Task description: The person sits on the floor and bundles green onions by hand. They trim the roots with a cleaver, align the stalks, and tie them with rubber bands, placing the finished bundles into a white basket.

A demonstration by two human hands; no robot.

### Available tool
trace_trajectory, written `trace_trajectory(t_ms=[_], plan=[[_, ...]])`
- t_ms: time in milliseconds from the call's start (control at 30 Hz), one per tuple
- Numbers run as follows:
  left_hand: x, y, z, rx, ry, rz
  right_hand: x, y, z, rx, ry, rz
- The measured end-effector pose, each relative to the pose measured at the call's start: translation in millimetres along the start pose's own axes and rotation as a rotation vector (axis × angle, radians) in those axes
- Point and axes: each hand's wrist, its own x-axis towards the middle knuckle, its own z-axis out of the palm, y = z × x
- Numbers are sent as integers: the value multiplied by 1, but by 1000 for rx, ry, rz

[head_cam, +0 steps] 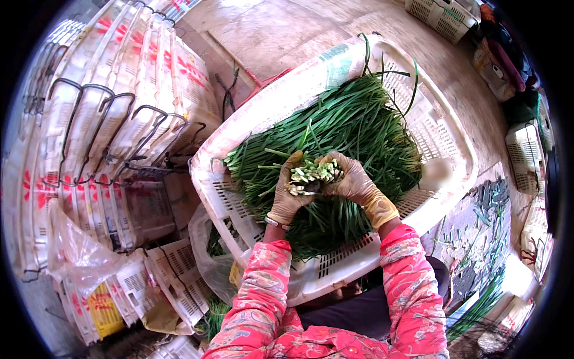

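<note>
Gloved and wrapped around one side of a bundle of Chinese chives [316,172], my left hand [289,193] holds it with the pale cut stem ends turned up towards me. My right hand [352,177], in a matching tan glove, grips the bundle's other side. Below the two hands, a thick layer of green chives [341,116] fills much of a white slatted plastic basket [430,103]. The lower part of the held bundle is hidden by my hands and merges with the leaves beneath.
Stacked white crates [130,89] with black wire handles rise at the left. A clear plastic bag [80,251] hangs over lower crates. At the right, chive scraps litter a board [475,238], with loose chives [482,305] beside it. More crates [524,157] line the right side.
</note>
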Motion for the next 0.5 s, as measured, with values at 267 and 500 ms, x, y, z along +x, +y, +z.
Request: trace_trajectory(t_ms=[267, 500], plan=[[-7, 15, 3, 153, -71, -30, 0, 10, -29, 318, 54, 124], [5, 28, 23, 806, -113, 317, 2, -7, -28, 342, 108, 124]])
